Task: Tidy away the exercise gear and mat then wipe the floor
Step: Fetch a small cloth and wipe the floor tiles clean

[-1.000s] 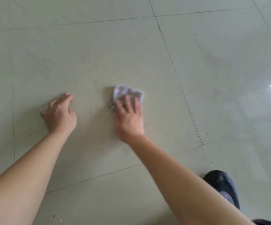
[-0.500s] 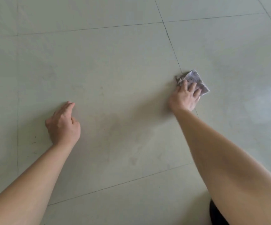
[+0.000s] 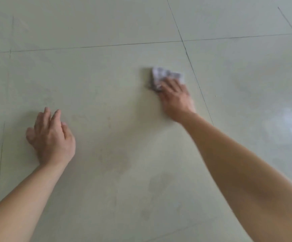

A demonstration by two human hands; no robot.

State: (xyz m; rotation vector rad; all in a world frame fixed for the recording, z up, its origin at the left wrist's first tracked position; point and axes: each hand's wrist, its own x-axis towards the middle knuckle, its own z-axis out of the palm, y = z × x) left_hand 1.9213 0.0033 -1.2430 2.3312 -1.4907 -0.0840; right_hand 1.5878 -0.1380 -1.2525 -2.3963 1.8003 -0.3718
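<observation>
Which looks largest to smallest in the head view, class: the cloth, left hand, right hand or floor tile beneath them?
1. floor tile
2. left hand, but it is nearer the camera, so unsure
3. right hand
4. cloth, partly covered by the right hand

Cloth (image 3: 165,75) now left of seam (image 3: 197,81)

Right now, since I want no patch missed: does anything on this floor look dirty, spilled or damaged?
Only faint darker smudges on the floor between the arms, nearer than the cloth under the right hand. They look unwiped or damp. No spill or crack shows.
</observation>
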